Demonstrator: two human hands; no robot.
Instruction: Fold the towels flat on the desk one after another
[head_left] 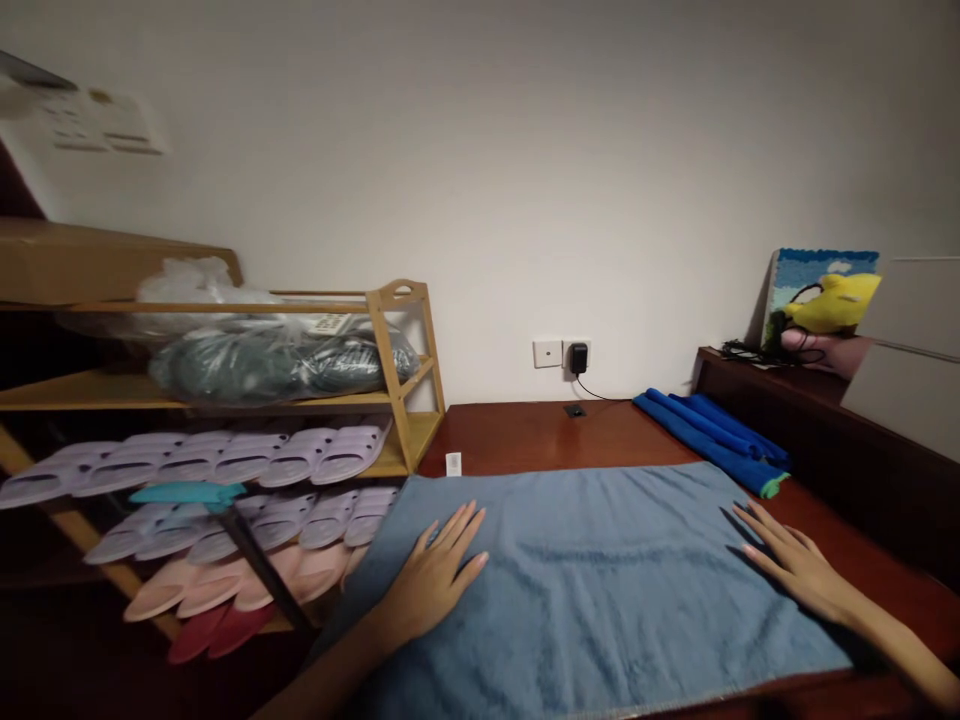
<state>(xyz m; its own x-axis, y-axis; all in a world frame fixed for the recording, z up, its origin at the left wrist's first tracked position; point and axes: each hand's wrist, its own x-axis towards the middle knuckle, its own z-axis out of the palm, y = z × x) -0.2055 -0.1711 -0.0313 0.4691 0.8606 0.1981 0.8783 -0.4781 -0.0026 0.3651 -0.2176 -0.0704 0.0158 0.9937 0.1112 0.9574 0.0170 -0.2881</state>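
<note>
A blue-grey towel lies spread over the reddish-brown wooden desk, with some wrinkles across its middle and right side. My left hand rests on the towel's left part, palm down, fingers stretched out. At the towel's right edge is my right hand, its fingers spread and pointing inward over the cloth; whether it presses down is hard to tell. Neither hand grips anything. A small white label sticks out beyond the towel's far left edge.
Folded bright blue cloths lie at the back right. A wooden rack with several lilac slippers stands left, a turquoise-topped pole before it. A black plug sits in the wall socket. A raised ledge bounds the right.
</note>
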